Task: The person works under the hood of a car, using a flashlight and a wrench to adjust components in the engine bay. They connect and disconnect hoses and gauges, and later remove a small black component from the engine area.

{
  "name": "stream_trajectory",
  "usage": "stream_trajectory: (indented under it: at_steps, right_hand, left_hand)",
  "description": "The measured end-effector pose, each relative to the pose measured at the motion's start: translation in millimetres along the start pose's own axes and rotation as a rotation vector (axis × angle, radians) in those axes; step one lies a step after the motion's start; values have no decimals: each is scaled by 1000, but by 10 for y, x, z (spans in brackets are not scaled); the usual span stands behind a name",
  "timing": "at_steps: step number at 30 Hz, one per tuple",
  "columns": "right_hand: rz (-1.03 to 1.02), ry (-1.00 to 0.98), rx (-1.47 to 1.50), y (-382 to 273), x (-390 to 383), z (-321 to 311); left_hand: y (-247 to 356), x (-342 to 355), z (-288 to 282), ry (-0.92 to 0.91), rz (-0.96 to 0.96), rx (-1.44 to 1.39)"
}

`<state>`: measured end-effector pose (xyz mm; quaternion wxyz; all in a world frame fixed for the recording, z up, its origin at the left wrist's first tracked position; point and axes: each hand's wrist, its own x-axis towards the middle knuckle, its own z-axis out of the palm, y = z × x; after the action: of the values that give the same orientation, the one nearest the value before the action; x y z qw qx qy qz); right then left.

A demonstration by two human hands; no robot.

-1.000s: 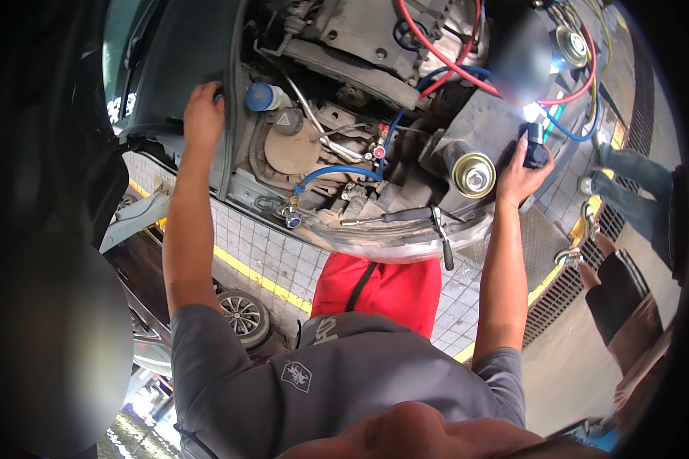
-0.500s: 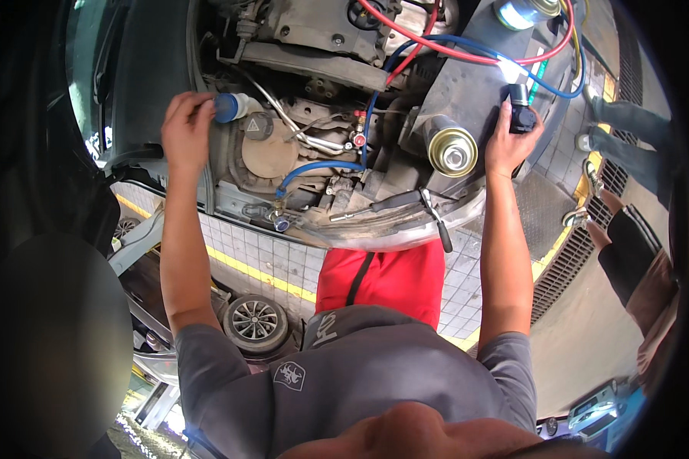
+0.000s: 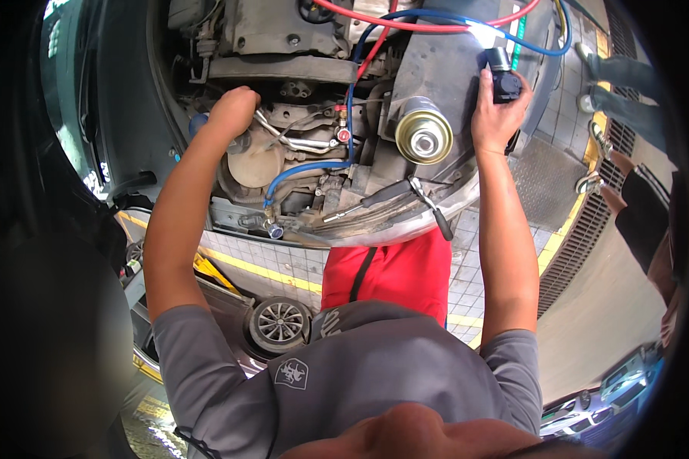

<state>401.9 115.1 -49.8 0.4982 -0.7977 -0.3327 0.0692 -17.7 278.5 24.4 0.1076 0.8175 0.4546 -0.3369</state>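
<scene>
My left hand (image 3: 233, 107) reaches into the open engine bay (image 3: 298, 46) and rests on a tan round part (image 3: 254, 162). Its fingers are curled and what lies under them is hidden. A blue cap (image 3: 198, 122) shows just beside my left wrist. My right hand (image 3: 497, 115) is raised at the right side of the bay, shut on a small black flashlight (image 3: 504, 79) that is lit and shines onto the engine. A brass-coloured cylinder (image 3: 423, 136) sits just left of my right hand.
Red hose (image 3: 406, 17) and blue hose (image 3: 302, 168) run across the engine. A red garment (image 3: 390, 271) hangs below the bumper. A car wheel (image 3: 279, 321) lies lower down on tiled floor with a yellow line (image 3: 260, 269). Another person (image 3: 643, 214) stands at the right.
My left hand has moved right, off the blue cap and deeper into the engine. My right hand with the flashlight has risen, and the view has shifted closer.
</scene>
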Motion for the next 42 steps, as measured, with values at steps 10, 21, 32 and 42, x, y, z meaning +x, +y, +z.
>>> stream_trajectory:
  at_steps: [10, 21, 32, 42]
  right_hand:
    - [-3, 0, -29, 2, -1, 8]
    - [-4, 30, -21, 12, 16, -13]
    - [18, 16, -20, -136, 47, -76]
    - [1, 11, -36, -128, 37, -64]
  left_hand:
    - [69, 484, 242, -401, -215, 295]
    - [-178, 768, 651, -285, -308, 316]
    - [-260, 855, 661, -407, -164, 285]
    - [-278, 1020, 719, -444, -244, 308]
